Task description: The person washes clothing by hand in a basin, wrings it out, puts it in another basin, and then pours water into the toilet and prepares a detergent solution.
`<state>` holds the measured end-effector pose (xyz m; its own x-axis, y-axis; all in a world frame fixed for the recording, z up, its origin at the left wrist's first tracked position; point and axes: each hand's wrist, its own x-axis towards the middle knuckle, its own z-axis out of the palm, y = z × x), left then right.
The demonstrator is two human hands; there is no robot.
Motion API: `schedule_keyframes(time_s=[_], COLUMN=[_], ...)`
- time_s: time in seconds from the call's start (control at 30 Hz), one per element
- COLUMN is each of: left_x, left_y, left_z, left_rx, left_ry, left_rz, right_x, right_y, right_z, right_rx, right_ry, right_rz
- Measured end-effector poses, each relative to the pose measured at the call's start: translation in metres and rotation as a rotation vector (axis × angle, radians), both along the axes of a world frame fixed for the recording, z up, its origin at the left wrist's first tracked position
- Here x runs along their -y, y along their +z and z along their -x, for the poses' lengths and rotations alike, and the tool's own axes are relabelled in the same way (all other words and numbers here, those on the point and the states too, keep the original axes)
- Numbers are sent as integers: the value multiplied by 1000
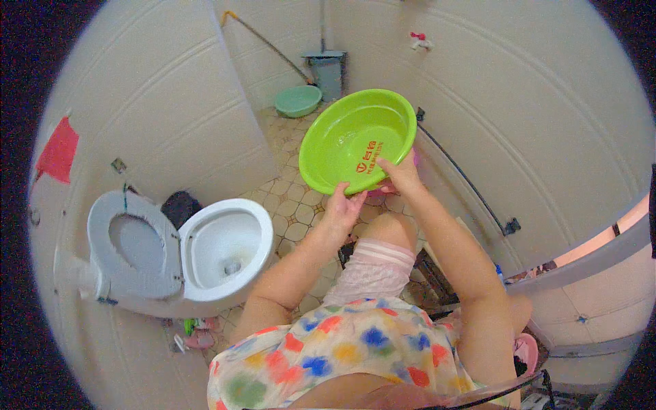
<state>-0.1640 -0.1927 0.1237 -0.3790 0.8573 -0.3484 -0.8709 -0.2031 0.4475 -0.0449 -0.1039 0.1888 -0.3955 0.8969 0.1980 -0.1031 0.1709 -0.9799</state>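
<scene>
A bright green plastic basin point(353, 130), with red writing printed on its inside, is tilted so that its hollow faces me. My left hand point(344, 205) grips its near rim, thumb over the edge and fingers beneath. On the right side of that rim, my right hand point(402, 174) holds it with the thumb reaching inside. Something pink shows partly behind the basin, just under my right hand; most of it is hidden. No loose objects can be made out inside the basin.
To the left stands a white toilet point(228, 251) with its seat point(136, 243) raised. A smaller green basin point(298, 101) and a grey dustpan point(327, 74) are by the far corner. A dark rail point(461, 174) runs along the right wall, below a tap point(420, 42).
</scene>
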Motion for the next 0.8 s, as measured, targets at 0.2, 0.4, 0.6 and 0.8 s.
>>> schedule_keyframes(time_s=[0.2, 0.4, 0.6, 0.8], left_x=[38, 96, 134, 161], left_y=[0, 56, 78, 24], left_z=[-26, -60, -55, 9], left_rx=[161, 86, 302, 442], left_ry=[91, 508, 567, 403], left_rz=[-158, -109, -167, -481], right_x=[-14, 20, 92, 190], right_y=[33, 114, 173, 180], right_z=[13, 7, 50, 122], right_rx=[-15, 187, 229, 177], right_ry=[30, 144, 345, 446], right_rz=[-300, -356, -690, -1124])
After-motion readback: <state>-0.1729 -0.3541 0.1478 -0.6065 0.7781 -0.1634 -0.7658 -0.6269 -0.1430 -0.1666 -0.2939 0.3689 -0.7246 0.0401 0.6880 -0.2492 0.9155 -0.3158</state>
